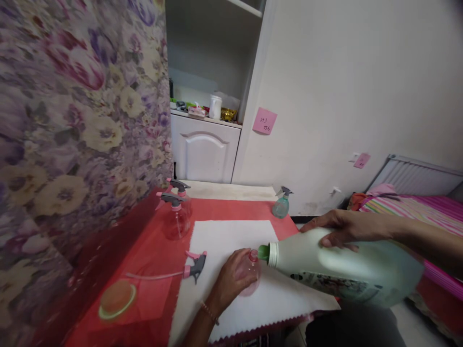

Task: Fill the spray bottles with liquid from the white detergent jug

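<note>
My left hand (235, 277) is wrapped round a clear pink spray bottle (252, 282) without its top, upright on the white cloth (282, 294). In my right hand (343, 229) is a large pale green jug (325, 260), tipped far over to the left. Its green spout (264, 252) meets the pink bottle's mouth; whether liquid is flowing I cannot make out. A loose grey and pink spray head (195, 267) with its long tube lies left of my left hand, partly on the cloth.
Two pink spray bottles (177, 224) stand at the back left of the red table (144, 270). A green spray bottle (281, 206) stands at the back right. Near the left front lies an orange cap with a pale green rim (117, 300). A bed (412, 207) is at the right.
</note>
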The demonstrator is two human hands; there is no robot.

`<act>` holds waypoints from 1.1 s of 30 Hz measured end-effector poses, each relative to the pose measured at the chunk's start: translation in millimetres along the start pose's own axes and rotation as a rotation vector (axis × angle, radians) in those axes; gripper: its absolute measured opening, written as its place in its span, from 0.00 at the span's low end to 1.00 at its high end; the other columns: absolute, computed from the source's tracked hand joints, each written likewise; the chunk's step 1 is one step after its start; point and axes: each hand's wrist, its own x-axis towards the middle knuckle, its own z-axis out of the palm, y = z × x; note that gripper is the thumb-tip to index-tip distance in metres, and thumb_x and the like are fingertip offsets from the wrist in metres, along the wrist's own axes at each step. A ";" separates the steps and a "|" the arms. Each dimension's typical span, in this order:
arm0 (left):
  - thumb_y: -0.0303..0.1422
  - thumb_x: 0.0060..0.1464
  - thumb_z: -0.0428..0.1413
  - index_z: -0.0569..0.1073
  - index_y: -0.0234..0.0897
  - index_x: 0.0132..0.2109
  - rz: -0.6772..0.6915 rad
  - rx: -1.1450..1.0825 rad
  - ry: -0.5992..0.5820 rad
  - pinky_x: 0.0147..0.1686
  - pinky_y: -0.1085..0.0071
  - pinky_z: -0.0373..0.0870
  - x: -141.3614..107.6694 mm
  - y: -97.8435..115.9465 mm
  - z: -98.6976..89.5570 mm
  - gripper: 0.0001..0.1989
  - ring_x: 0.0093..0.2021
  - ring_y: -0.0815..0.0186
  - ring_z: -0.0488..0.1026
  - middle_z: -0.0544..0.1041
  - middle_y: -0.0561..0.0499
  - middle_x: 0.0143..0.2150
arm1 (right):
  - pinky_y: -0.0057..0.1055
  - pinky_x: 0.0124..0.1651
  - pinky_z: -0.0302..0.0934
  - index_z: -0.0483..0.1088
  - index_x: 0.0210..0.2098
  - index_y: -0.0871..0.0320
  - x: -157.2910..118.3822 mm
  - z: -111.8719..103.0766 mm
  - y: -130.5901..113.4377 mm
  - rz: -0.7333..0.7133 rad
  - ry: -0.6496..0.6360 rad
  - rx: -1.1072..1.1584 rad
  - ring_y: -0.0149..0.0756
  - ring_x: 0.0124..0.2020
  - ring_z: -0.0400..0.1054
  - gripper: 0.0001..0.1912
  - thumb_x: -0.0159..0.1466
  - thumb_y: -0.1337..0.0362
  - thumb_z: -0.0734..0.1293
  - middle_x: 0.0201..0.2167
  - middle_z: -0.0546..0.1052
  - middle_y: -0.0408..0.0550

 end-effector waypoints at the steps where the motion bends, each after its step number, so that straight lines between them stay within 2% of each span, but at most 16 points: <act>1: 0.27 0.44 0.63 0.69 0.43 0.58 -0.001 -0.001 0.002 0.65 0.54 0.55 -0.1 0.8 0.1 0.32 0.63 0.54 0.64 0.69 0.45 0.61 | 0.19 0.21 0.57 0.65 0.61 0.53 0.3 -0.2 0.5 0.001 0.001 0.001 0.25 0.21 0.61 0.31 0.62 0.51 0.68 0.27 0.72 0.42; 22: 0.25 0.43 0.62 0.69 0.41 0.58 -0.012 0.018 0.006 0.64 0.58 0.56 -0.3 7.7 0.1 0.32 0.62 0.55 0.64 0.69 0.45 0.61 | 0.20 0.20 0.58 0.64 0.62 0.54 -0.4 -0.1 -0.9 -0.006 -0.008 -0.006 0.26 0.22 0.62 0.32 0.62 0.50 0.68 0.28 0.72 0.43; 33: 0.25 0.43 0.62 0.69 0.43 0.58 -0.007 0.004 0.003 0.65 0.55 0.55 0.2 4.6 0.9 0.32 0.63 0.54 0.63 0.69 0.45 0.61 | 0.20 0.21 0.59 0.63 0.63 0.54 0.0 -1.3 -0.4 0.013 0.000 -0.021 0.26 0.22 0.64 0.33 0.62 0.50 0.68 0.28 0.73 0.44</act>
